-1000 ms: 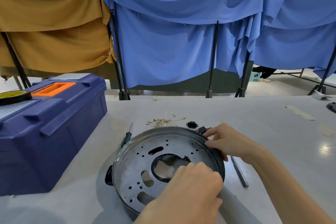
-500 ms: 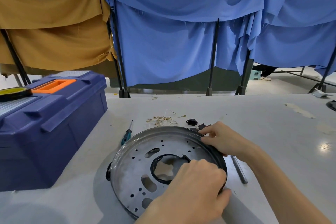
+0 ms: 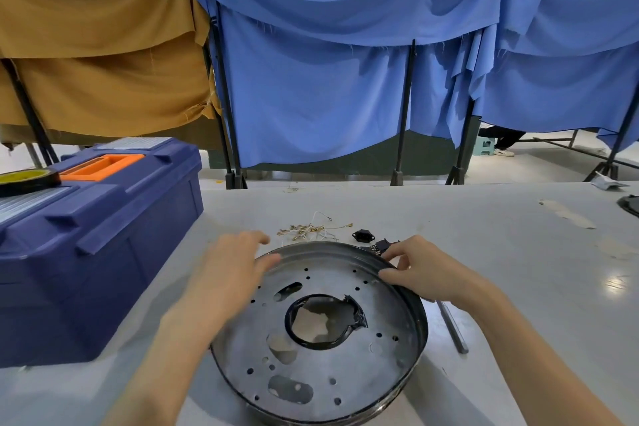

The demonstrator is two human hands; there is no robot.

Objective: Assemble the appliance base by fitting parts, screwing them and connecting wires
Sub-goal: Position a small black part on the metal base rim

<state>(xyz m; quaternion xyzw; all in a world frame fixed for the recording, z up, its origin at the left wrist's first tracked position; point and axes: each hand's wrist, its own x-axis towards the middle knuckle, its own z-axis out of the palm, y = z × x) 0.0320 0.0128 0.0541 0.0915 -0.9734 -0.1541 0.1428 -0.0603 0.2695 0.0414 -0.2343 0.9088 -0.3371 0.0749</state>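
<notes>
The appliance base [image 3: 345,356], a round grey metal pan with many holes and a black-ringed centre opening, lies on the white table [image 3: 501,252] and appears tilted up at the near side. My left hand [image 3: 231,273] rests on its far-left rim, fingers fairly straight and blurred, thumb at the edge. My right hand [image 3: 425,273] pinches the far-right rim, thumb inside and fingers curled over the outside. A bundle of thin wires with brass terminals [image 3: 307,232] lies just beyond the base. Two small black parts [image 3: 361,235] [image 3: 382,245] sit beside it.
A large blue toolbox [image 3: 96,235] with an orange handle stands at the left, a roll of tape [image 3: 24,180] on its lid. A slim metal tool [image 3: 453,328] lies right of the base. Blue and tan cloths hang on frames behind the table.
My left hand has moved from the near middle of the base to its far-left rim. The base has shifted and now shows its whole inner face. My right hand keeps its hold.
</notes>
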